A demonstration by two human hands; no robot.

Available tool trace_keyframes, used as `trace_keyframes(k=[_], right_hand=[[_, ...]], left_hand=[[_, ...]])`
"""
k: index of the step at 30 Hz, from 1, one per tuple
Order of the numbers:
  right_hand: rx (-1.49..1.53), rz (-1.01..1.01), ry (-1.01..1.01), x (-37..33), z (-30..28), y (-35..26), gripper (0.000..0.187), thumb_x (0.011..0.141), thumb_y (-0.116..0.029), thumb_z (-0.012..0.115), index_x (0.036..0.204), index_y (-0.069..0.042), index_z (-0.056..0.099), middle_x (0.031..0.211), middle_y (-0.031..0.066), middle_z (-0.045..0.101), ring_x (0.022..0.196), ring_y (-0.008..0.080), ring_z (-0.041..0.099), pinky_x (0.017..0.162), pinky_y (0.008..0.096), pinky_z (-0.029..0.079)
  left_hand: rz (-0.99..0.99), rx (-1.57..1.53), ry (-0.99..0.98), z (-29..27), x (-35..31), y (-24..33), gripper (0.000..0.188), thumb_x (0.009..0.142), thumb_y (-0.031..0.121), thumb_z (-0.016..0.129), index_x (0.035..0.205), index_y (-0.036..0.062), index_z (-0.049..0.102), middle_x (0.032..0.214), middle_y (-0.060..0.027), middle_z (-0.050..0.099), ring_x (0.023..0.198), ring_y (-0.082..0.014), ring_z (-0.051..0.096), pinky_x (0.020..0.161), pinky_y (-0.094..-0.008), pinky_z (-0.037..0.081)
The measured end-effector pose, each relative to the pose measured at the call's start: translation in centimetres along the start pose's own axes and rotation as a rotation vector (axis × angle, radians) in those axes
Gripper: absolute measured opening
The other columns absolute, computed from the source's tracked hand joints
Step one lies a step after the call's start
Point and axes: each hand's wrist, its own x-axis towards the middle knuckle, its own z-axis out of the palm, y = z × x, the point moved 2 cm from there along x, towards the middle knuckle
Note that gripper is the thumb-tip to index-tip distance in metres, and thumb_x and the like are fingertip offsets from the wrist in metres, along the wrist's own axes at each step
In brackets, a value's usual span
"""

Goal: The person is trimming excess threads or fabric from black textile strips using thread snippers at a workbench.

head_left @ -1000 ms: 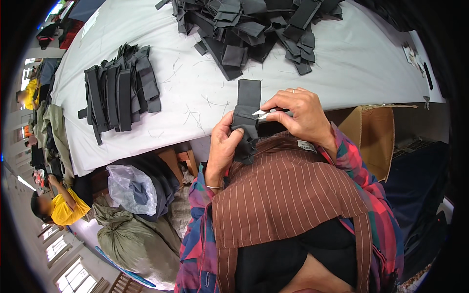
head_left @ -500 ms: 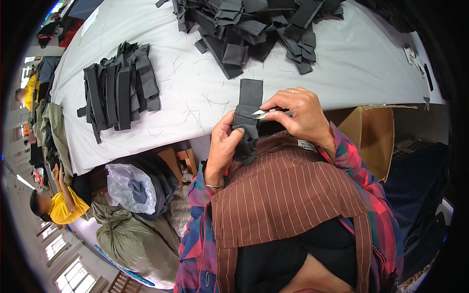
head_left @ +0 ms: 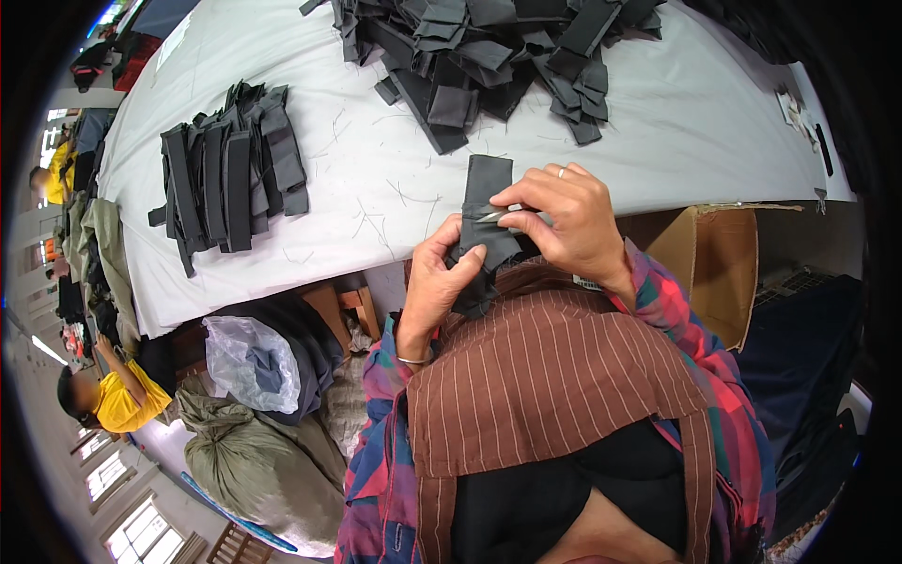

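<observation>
Far left, past the end of the white surface (head_left: 676,150): a co-worker (head_left: 132,399) in a yellow top, forearm raised. Next, on the surface, a row of dark strips (head_left: 214,179), laid lengthwise and overlapping, probably to keep them flat and together. Below, off the surface, a clear plastic bag (head_left: 225,350) beside an olive sack (head_left: 249,461), perhaps set low to spare room on top. Farther right, loose threads (head_left: 368,226) scattered over the white cover, easy to spot against so pale a ground.

At centre, left hand (head_left: 437,282) grasping the lower part of a dark cloth strip (head_left: 498,242), thumb pressed on top, apparently to steady the fabric close to the tool. Strip held up at the near edge of the surface, far end pointing away from the striped apron (head_left: 554,376). Beyond, a heap (head_left: 460,56) of similar pieces lying at all angles, seemingly dropped rather than arranged. Against the strip, a small metal tool (head_left: 492,216), pinched between thumb and fingers of the right hand (head_left: 573,216), likely for fine control; full shape hidden by the grip. Farthest right, a cardboard box (head_left: 723,273), just beside the plaid sleeve (head_left: 662,291).
</observation>
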Motion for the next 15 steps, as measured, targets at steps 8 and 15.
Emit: trace_keyframes(k=[8, 15], right_hand=[[-0.098, -0.132, 0.021, 0.16, 0.93, -0.3, 0.019, 0.069, -0.019, 0.074, 0.084, -0.012, 0.067, 0.069, -0.0002, 0.056, 0.061, 0.0191, 0.05, 0.057, 0.0329, 0.033], [-0.114, -0.118, 0.006, 0.07, 0.91, -0.38, 0.019, 0.069, -0.019, 0.074, 0.085, -0.012, 0.067, 0.07, -0.0004, 0.056, 0.061, 0.0191, 0.05, 0.057, 0.0325, 0.033]], left_hand=[[0.087, 0.191, 0.048, 0.11, 0.01, 0.38, 0.018, 0.081, 0.004, 0.061, 0.096, -0.0036, 0.059, 0.096, -0.0022, 0.054, 0.084, -0.0083, 0.05, 0.074, -0.0214, 0.041], [0.243, 0.388, 0.068, 0.21, 0.27, 0.61, 0.016, 0.078, 0.005, 0.063, 0.091, -0.0036, 0.058, 0.087, -0.0058, 0.05, 0.077, -0.0126, 0.05, 0.069, -0.0243, 0.042]])
